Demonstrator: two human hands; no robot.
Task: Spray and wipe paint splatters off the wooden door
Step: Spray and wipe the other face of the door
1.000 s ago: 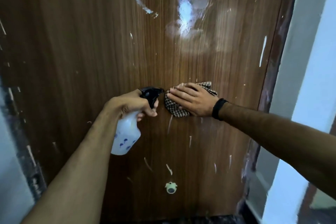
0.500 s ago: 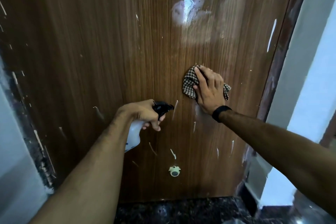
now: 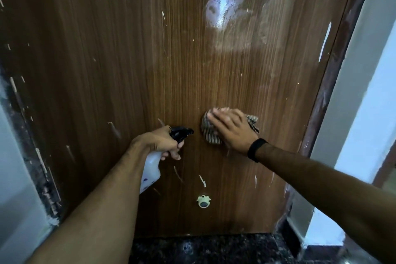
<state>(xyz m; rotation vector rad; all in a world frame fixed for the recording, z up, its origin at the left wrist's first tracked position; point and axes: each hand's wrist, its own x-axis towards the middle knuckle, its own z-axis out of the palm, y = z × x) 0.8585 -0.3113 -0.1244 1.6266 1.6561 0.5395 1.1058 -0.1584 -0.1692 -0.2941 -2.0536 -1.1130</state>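
The brown wooden door (image 3: 132,66) fills the view, flecked with white paint splatters (image 3: 202,180) and a wet sprayed patch (image 3: 220,6) near the top. My left hand (image 3: 159,141) grips a white spray bottle (image 3: 151,169) by its black trigger head (image 3: 181,133), nozzle pointing right towards the door. My right hand (image 3: 232,129), blurred, presses a checked cloth (image 3: 209,132) flat against the door just right of the nozzle. A black band sits on that wrist.
A small round cream door stopper (image 3: 203,201) is fixed low on the door. The dark door frame (image 3: 330,83) and a white wall (image 3: 364,92) run down the right side. A dark stone floor (image 3: 205,248) lies below. A paint-chipped frame edge (image 3: 32,146) borders the left.
My right hand with the cloth has swept down and left from its higher spot half a second ago, back beside the nozzle. The left hand with the bottle has stayed about where it was.
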